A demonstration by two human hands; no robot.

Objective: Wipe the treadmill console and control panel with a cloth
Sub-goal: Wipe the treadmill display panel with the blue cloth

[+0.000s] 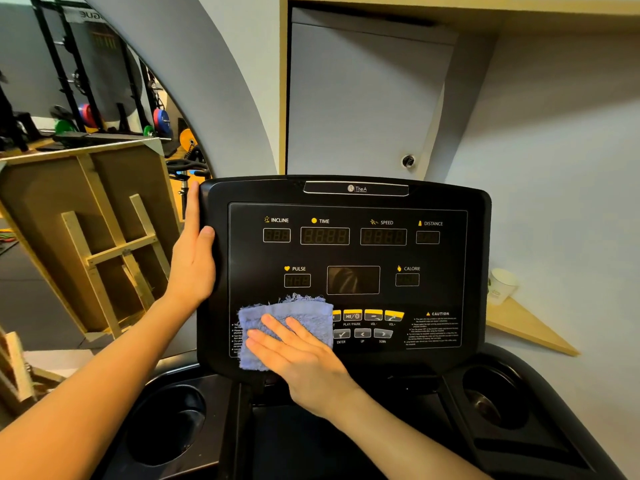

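Blue cloth (pixel 298 315) lying on the lower left of the control panel (pixel 429 296), your right hand (pixel 298 355) flat and spread on it, pressing, your left hand (pixel 194 258) gripping the left edge of the black console (pixel 346 188), cup holders (pixel 166 424) below.

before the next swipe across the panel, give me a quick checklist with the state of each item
1. Cloth flat against the control panel: ok, right hand presses it with open palm.
2. Console steadied: ok, left hand grips its left edge.
3. Displays dark: ok, no digits lit.
4. Buttons clear of accidental presses: not ok, cloth covers the leftmost ones.
5. Upper panel already wiped: cannot tell.
6. Cloth clean or damp: cannot tell.
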